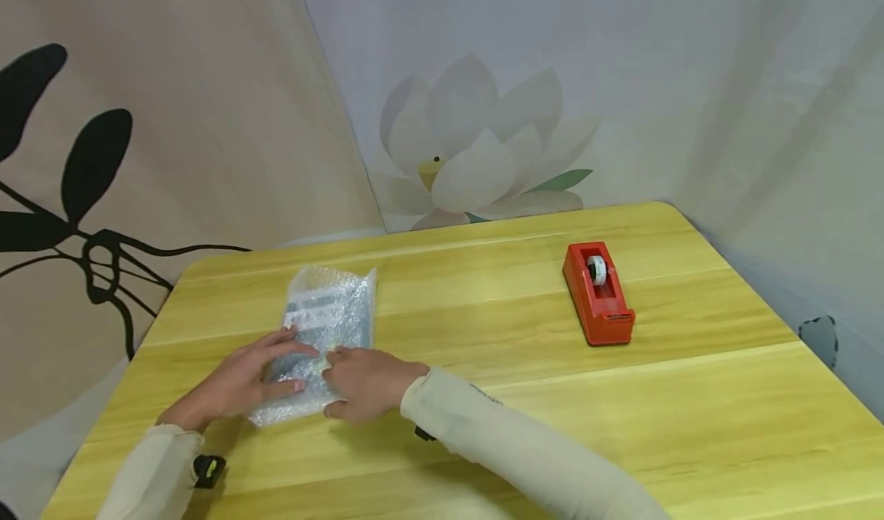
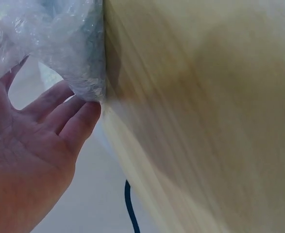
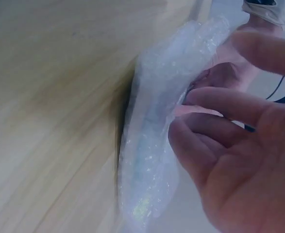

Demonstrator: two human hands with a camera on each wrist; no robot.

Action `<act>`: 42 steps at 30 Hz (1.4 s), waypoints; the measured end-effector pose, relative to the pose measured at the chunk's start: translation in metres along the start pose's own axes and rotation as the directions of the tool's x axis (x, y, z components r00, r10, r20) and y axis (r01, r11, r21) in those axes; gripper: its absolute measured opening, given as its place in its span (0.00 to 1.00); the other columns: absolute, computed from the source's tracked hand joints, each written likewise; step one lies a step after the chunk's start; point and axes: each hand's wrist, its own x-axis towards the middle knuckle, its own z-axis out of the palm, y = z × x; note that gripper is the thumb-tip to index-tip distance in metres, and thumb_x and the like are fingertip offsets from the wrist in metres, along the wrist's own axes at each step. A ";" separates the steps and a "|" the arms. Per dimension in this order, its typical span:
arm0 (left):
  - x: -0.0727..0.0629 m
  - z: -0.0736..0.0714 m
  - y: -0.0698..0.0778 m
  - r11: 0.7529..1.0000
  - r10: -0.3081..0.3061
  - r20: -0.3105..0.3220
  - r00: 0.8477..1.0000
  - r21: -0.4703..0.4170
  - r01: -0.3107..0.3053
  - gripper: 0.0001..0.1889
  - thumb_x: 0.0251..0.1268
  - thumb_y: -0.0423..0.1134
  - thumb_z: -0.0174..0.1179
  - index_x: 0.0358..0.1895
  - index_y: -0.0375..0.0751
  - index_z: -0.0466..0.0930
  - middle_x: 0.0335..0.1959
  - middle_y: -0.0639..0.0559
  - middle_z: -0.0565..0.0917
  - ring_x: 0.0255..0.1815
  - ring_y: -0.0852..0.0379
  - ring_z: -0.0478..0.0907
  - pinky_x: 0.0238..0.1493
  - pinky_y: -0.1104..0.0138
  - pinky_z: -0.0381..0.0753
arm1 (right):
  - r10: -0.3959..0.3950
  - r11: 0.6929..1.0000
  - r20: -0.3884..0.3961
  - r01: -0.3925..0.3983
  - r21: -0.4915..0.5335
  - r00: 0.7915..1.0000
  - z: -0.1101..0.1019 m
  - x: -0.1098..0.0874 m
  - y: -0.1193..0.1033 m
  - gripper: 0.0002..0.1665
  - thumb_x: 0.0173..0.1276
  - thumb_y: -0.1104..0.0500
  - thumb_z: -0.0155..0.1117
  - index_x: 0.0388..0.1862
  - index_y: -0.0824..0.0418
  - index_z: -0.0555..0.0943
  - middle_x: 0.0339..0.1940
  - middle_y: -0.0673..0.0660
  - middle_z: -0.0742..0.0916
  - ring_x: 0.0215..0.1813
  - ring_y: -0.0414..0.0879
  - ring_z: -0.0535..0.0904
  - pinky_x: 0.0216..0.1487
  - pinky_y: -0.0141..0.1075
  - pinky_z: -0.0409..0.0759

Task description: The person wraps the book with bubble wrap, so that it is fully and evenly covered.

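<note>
A flat package in clear bubble wrap lies on the left part of the wooden table, with something grey-blue and a white label-like patch showing through. My left hand rests on its near left part, fingers spread and thumb apart. In the left wrist view, the fingertips meet the edge of the wrap. From the right, my right hand touches the top of the package close to the left fingers. Its fingers bend loosely, and the right wrist view shows the fingertips against the wrap with the thumb held away.
A red tape dispenser with a white roll of tape stands on the right side of the table. Behind the table hangs a pale cloth printed with a flower and dark leaves.
</note>
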 end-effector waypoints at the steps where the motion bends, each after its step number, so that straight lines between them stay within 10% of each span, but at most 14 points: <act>1: 0.000 0.000 0.000 1.000 0.003 -0.001 1.000 0.000 -0.003 0.21 0.63 0.52 0.68 0.59 0.63 0.79 0.75 0.29 0.65 0.73 0.22 0.61 0.54 0.22 0.65 | -0.010 1.000 -0.019 0.010 0.017 1.000 0.000 -0.002 0.001 0.30 0.77 0.40 0.54 0.71 0.53 0.74 0.80 0.54 0.67 0.83 0.47 0.59 0.81 0.35 0.59; 14: -0.004 -0.001 -0.003 0.997 -0.039 0.042 0.998 -0.064 0.041 0.20 0.66 0.53 0.65 0.60 0.63 0.79 0.76 0.30 0.62 0.75 0.23 0.57 0.55 0.24 0.67 | 0.010 0.947 -0.257 0.073 0.311 0.966 -0.009 -0.031 0.030 0.22 0.77 0.50 0.58 0.64 0.57 0.80 0.67 0.51 0.83 0.68 0.43 0.79 0.69 0.33 0.75; 26: -0.004 0.001 -0.002 0.996 -0.035 0.043 0.998 -0.083 0.038 0.20 0.66 0.53 0.65 0.61 0.63 0.79 0.77 0.31 0.60 0.74 0.22 0.58 0.56 0.23 0.65 | 0.147 0.793 -0.348 0.100 0.601 0.926 -0.004 -0.078 0.081 0.18 0.76 0.57 0.59 0.61 0.59 0.81 0.63 0.58 0.85 0.62 0.54 0.84 0.61 0.45 0.83; 42: -0.004 0.001 -0.003 0.996 -0.032 0.022 0.999 -0.083 0.033 0.20 0.66 0.52 0.65 0.61 0.64 0.79 0.77 0.32 0.61 0.74 0.22 0.58 0.56 0.23 0.65 | 0.321 0.828 -0.439 -0.023 0.561 0.839 -0.006 -0.145 0.129 0.13 0.75 0.56 0.61 0.55 0.55 0.83 0.53 0.51 0.89 0.57 0.48 0.85 0.54 0.40 0.84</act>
